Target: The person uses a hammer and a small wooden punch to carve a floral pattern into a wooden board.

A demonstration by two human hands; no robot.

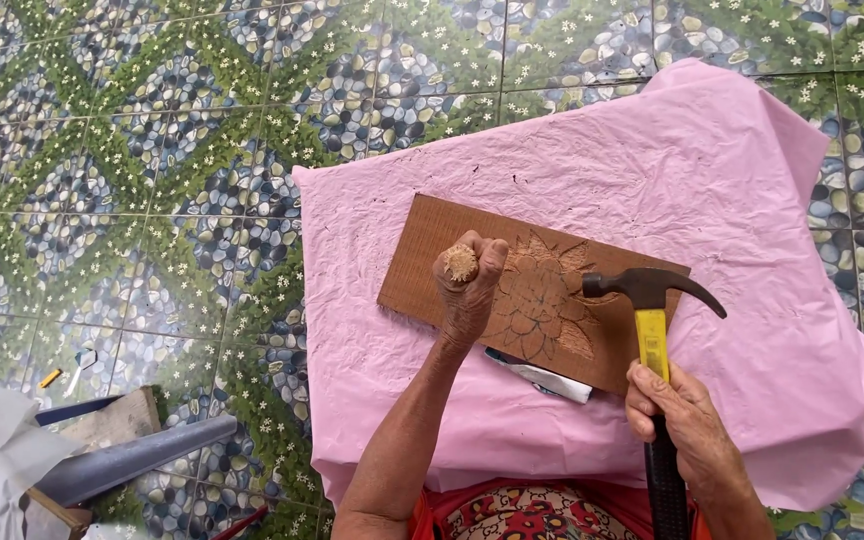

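Right hand (687, 415) grips a hammer (652, 310); left hand (469, 290) holds a chisel (460, 263) upright on the carved board (532, 295).

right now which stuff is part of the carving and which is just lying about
In use: wooden board with flower carving, chisel in left hand, hammer in right hand, pink cloth.
Lying about: grey roll, small yellow item on floor.

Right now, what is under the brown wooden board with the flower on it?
Pink paper lies under the wooden board, and a white thing pokes out at its near edge. What holds the paper up is covered.
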